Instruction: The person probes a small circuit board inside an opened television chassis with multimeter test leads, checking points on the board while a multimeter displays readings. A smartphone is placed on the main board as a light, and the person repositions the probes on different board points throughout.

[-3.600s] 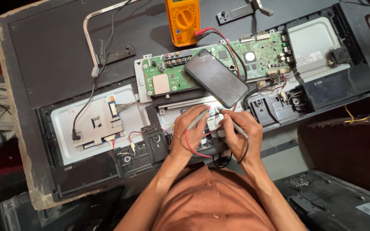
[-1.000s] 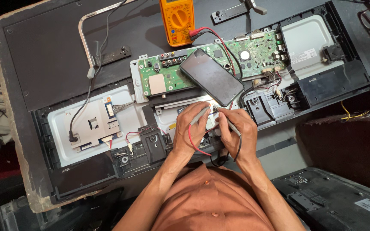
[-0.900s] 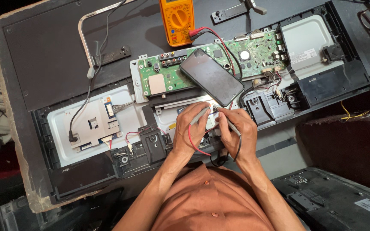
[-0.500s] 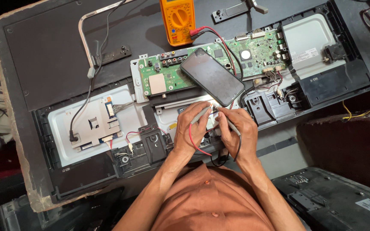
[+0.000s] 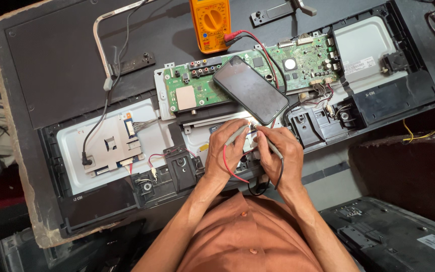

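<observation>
Left hand (image 5: 227,151) fingers pinch the red-lead probe (image 5: 238,134). Right hand (image 5: 281,156) fingers pinch the black-lead probe (image 5: 274,149). Tips meet just below the phone (image 5: 250,89).

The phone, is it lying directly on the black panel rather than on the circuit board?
No, the phone lies screen up across the green circuit board.

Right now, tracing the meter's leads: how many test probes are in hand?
2: one probe with the red lead in the left hand, one probe with the black lead in the right hand.
</observation>
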A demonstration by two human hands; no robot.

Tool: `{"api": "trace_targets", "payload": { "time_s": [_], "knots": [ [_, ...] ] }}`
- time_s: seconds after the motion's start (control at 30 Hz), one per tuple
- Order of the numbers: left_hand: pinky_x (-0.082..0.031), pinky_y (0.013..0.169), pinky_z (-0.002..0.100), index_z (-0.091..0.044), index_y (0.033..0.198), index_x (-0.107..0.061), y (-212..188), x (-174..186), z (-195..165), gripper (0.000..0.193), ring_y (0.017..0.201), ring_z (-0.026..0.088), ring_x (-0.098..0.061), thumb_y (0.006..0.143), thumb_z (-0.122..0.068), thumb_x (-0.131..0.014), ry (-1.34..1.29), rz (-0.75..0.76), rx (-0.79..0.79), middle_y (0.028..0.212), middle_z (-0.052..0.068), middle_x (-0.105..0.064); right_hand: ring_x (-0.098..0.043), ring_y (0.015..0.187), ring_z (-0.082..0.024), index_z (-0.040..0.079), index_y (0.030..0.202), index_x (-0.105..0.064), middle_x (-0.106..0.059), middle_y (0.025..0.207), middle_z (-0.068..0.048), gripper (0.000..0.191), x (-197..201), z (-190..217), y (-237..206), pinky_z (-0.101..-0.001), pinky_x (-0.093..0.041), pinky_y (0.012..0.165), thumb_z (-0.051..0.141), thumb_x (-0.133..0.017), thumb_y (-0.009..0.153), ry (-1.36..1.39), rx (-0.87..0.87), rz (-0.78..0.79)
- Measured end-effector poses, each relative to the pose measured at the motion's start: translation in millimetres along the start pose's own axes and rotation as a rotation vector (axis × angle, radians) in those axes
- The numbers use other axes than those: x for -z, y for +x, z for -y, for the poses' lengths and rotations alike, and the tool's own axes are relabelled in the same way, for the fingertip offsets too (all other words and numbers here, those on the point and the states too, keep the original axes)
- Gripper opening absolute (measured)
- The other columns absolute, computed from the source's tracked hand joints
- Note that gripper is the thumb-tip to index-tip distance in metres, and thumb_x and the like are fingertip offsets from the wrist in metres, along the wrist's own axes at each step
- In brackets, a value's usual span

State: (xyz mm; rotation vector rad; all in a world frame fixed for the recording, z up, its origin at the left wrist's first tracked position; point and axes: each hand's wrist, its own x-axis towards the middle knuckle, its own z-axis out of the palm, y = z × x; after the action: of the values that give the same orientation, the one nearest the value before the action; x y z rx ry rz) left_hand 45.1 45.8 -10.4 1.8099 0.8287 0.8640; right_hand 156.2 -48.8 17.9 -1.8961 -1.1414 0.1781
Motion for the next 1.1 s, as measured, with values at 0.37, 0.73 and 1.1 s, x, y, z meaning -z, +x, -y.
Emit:
{"api": "trace_targets", "payload": {
  "time_s": [0.37, 0.73, 1.1],
  "knots": [
    [-0.057, 0.089, 0.037, 0.003, 0.110, -0.071, 0.3, 0.3, 0.8, 0.020, 0.104, 0.036, -0.073, 0.094, -0.010, -0.067, -0.002, 0.003, -0.004, 0.112, 0.019, -0.074, -0.071, 0.081, -0.023, 0.002, 0.108, -0.078, -0.076, 0.085, -0.009, 0.016, 0.4, 0.9, 0.5, -0.0342, -0.055, 0.073, 0.009, -0.070, 0.096, 0.011, -0.002, 0.006],
    [-0.057, 0.089, 0.037, 0.004, 0.112, -0.070, -0.3, -0.2, -0.4, 0.021, 0.105, 0.037, -0.073, 0.095, -0.008, -0.066, -0.008, 0.012, -0.025, 0.114, 0.019, -0.074, -0.070, 0.078, -0.022, 0.002, 0.108, -0.078, -0.076, 0.084, -0.009, 0.016, 0.0, 1.2, 0.9, -0.0335, -0.055, 0.071, 0.010, -0.070, 0.096, 0.029, -0.035, 0.004],
    [-0.057, 0.090, 0.037, 0.004, 0.112, -0.070, -0.7, -0.3, -0.3, 0.021, 0.105, 0.036, -0.073, 0.095, -0.008, -0.066, -0.010, 0.007, -0.031, 0.114, 0.019, -0.074, -0.070, 0.077, -0.021, 0.002, 0.109, -0.077, -0.076, 0.085, -0.008, 0.017, -0.3, 0.5, 0.4, -0.0324, -0.054, 0.070, 0.009, -0.069, 0.097, 0.051, -0.019, -0.009]
  ]
}}
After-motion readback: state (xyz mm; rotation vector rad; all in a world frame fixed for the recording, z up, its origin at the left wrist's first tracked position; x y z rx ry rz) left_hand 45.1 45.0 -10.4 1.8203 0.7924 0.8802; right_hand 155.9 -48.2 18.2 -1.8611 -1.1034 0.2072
